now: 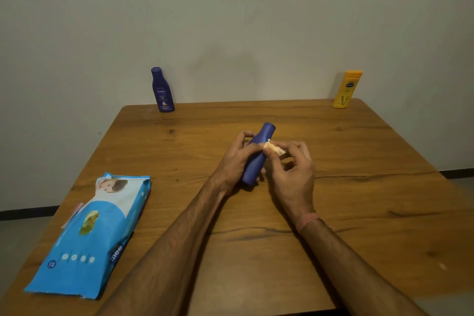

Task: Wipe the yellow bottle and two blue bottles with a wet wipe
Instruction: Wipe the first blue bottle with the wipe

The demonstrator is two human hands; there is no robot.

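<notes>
My left hand (237, 159) grips a blue bottle (257, 154) around its middle, tilted with the cap pointing away, just above the table's centre. My right hand (292, 169) pinches a small crumpled wet wipe (275, 147) against the bottle's right side. A second blue bottle (163, 90) stands upright at the table's far left edge by the wall. The yellow bottle (346, 90) stands upright at the far right corner.
A blue wet wipe pack (89, 236) lies flat near the left front of the wooden table (359, 187), its flap open. A plain wall rises right behind the table. The floor shows past the table's left and right edges.
</notes>
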